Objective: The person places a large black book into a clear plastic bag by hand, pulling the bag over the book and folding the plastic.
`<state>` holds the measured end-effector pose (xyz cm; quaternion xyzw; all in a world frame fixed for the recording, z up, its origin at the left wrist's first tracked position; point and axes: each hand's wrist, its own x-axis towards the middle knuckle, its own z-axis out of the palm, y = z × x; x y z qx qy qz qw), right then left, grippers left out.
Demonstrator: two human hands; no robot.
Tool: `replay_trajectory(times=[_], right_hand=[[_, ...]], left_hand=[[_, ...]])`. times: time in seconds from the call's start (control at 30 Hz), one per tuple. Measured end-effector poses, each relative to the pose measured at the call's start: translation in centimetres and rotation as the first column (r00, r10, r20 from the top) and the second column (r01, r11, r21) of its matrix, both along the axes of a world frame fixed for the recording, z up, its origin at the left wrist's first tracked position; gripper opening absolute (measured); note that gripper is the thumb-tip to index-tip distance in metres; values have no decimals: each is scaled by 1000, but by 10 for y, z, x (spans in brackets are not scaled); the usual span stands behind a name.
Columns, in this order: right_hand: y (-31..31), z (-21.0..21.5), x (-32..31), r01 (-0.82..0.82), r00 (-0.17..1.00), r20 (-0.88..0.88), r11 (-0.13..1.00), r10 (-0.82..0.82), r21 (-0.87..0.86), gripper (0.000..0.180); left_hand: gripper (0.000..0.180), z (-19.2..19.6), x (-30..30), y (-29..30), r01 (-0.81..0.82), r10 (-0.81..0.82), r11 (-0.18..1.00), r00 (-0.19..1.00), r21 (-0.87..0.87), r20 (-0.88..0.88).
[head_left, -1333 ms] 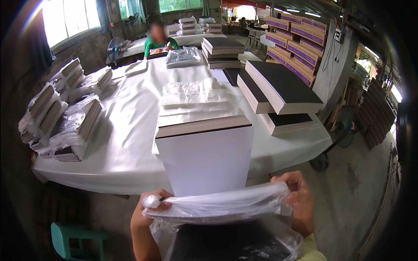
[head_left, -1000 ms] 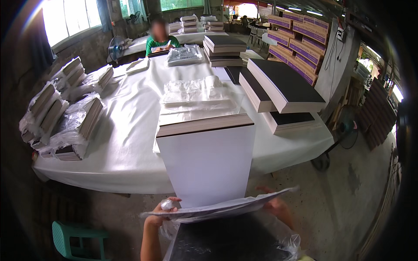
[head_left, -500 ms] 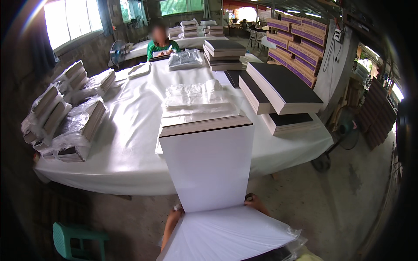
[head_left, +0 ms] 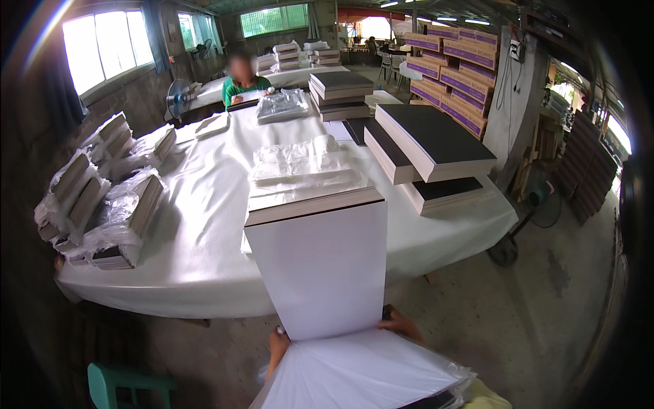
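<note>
A stack of boards (head_left: 320,266) with a white face toward me slants from the table edge down to my lap. Its lower end sits in the mouth of a clear plastic bag (head_left: 368,368), which is spread over my lap with pleats fanning out. My left hand (head_left: 278,343) is closed on the bag's mouth at the stack's left corner. At the right corner, my right hand (head_left: 403,323) grips the bag's edge; its fingertips are partly hidden. Behind the stack's top edge, crumpled clear plastic bags (head_left: 300,163) lie on the table.
Plastic-wrapped board stacks (head_left: 129,211) stand on the left of the white-covered table (head_left: 184,273). Black-topped board stacks (head_left: 436,140) are at the right. Another person (head_left: 242,85) works at the far end. Cartons (head_left: 453,71), a fan (head_left: 538,198) and a green stool (head_left: 102,385) stand around.
The view has shifted slightly, so the table sits a little lower. Both hands stay at the bag's mouth, and the pleated plastic has been drawn wider and flatter around the stack's end.
</note>
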<state>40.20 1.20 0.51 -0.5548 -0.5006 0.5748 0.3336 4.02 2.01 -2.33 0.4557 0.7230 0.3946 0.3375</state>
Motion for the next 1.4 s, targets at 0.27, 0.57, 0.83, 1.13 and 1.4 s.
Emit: replay_trajectory(times=[0.27, 0.57, 0.83, 1.13, 1.4], right_hand=[[-16, -26, -4, 193, 980, -99, 946, -173, 262, 50], [-14, -2, -9, 167, 975, -175, 973, -138, 160, 42], [-14, -8, -9, 195, 973, -155, 969, -171, 152, 42], [-15, -11, -6, 184, 961, -242, 966, -137, 180, 41], [-11, -35, -2, 176, 950, -293, 958, -105, 228, 41]], left_hand=[[26, 0, -7, 7, 43, -42, 996, 999, -73, 10], [28, -20, -8, 4, -10, 17, 998, 993, -62, 114], [29, -34, -14, 4, -22, 38, 988, 994, -151, 104], [25, -4, 0, -3, -22, 32, 996, 992, -81, 122], [22, 7, 5, -2, 0, 10, 997, 992, -78, 123]])
